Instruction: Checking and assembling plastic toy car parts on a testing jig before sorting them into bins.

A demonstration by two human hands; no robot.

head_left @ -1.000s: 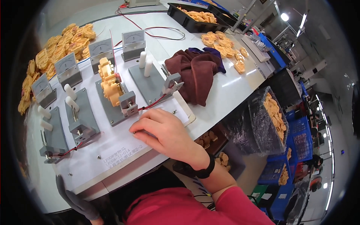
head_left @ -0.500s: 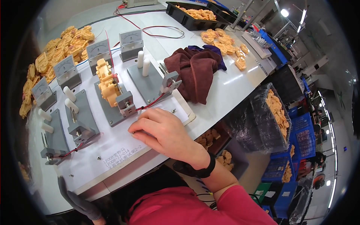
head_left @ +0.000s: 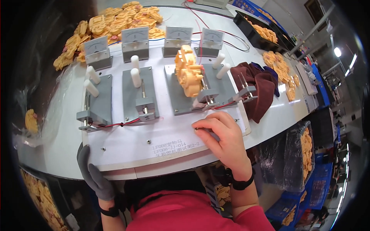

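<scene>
My left hand (head_left: pixel 96 175), in a grey glove, is at the front left corner of a white-topped board (head_left: pixel 127 150), its fingers stretched along the edge. My right hand (head_left: pixel 225 134) is bare and rests at the board's front right. Its thumb and forefinger are pinched around a small dark spot, perhaps a screw head. Just beyond it stands a yellow plastic gearbox (head_left: pixel 189 75) on a grey test fixture (head_left: pixel 177 102), against a metal block (head_left: pixel 208 98) with pins. No hand touches the gearbox. Other grey fixtures (head_left: pixel 129 94) with white posts hold nothing.
Several analogue meters (head_left: pixel 135 42) stand behind the fixtures. A pile of yellow gearboxes (head_left: pixel 119 21) lies at the back left. Brown cloth (head_left: pixel 256 92) lies right of the board; a black tray (head_left: pixel 266 32) of yellow parts is beyond. A plastic-lined bin (head_left: pixel 283 158) stands below the table's right edge.
The view has turned, so the board sits further right and more level in the picture. More of my left hand shows. My right hand stays at the same place on the board.
</scene>
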